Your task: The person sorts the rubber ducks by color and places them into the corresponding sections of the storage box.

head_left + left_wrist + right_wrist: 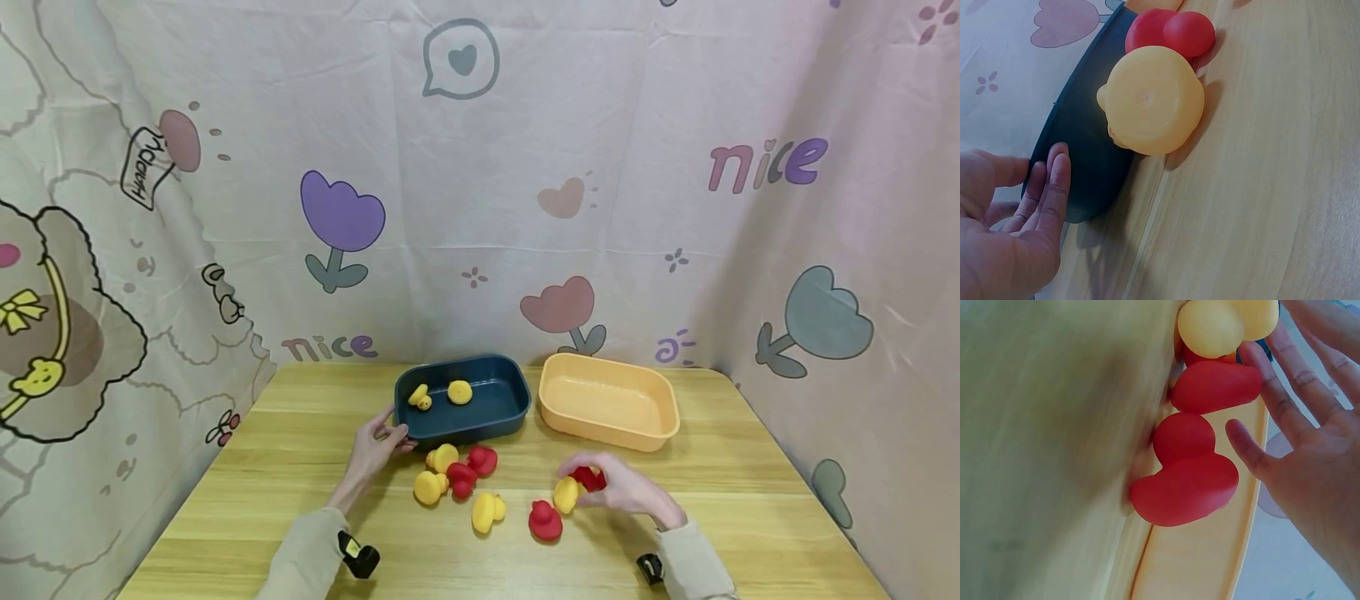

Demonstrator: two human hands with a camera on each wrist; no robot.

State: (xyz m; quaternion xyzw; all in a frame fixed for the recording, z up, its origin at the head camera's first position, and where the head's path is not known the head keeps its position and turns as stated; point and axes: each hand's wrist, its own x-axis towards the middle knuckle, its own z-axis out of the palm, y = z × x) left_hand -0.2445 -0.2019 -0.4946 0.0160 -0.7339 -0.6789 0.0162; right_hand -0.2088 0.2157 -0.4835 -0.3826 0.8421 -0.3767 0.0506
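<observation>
My left hand [377,443] is at the near left corner of a dark blue tray [487,431], its thumb and fingers gripping the corner from two sides. Inside that tray lie a yellow rubber duck [420,398] and another yellow toy [460,392]. My right hand [617,483] reaches over the table with fingers spread above a red rubber duck [588,477] and a yellow duck [566,495]. In the right wrist view, the fingers are apart beside a red duck [1188,481]. Another red duck [545,522] lies just left of this hand.
Below the blue tray sit yellow ducks [430,487] and red ducks [482,461] in a cluster, with one more yellow duck [487,512] nearer. An orange tray [609,433] holding nothing stands right of the blue one. A printed curtain [465,167] hangs behind the wooden table [247,500].
</observation>
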